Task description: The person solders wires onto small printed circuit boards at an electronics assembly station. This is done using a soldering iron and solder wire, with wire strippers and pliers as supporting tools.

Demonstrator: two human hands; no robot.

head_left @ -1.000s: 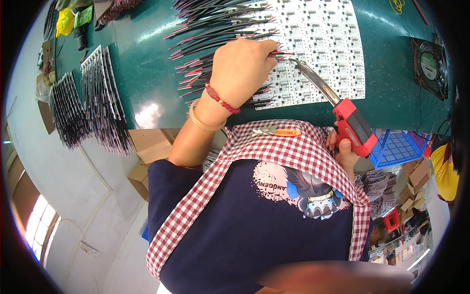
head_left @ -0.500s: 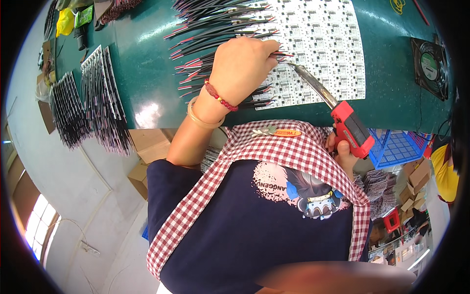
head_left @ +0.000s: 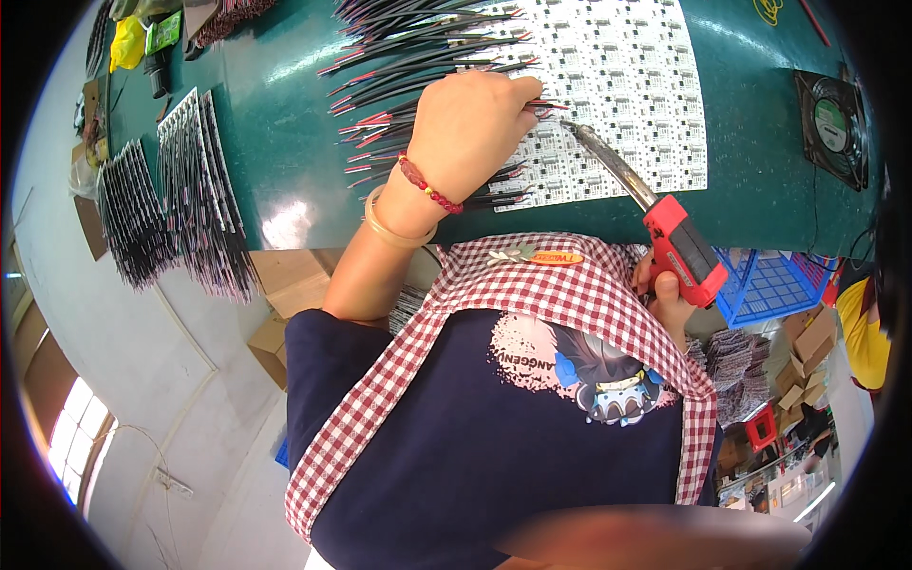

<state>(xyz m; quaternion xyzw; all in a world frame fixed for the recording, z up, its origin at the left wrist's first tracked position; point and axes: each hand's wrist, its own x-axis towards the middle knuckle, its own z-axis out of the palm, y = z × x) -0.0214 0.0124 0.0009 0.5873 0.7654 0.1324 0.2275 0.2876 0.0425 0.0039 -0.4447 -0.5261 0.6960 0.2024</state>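
My left hand [head_left: 467, 123] is closed in a pinch on a thin black cable, whose red and dark lead ends [head_left: 543, 104] poke out past the fingertips over a white sheet of circuit boards [head_left: 638, 81]. A row of similar black cables [head_left: 404, 59] lies along the sheet's left side, stripped ends pointing left. Low on the right, my right hand [head_left: 671, 294] grips a red-and-black soldering gun [head_left: 686, 252]. Its metal tip reaches up and left, close beside the held leads; whether it touches them I cannot tell. My left palm and the pinching fingertips are partly hidden.
Bundles of wired board strips [head_left: 185, 190] hang over the green table's [head_left: 285, 123] left edge. A black fan [head_left: 832, 128] stands at the right. Below that edge sit a blue crate [head_left: 774, 285] and cardboard boxes [head_left: 807, 342]. A person in yellow [head_left: 863, 332] is at far right.
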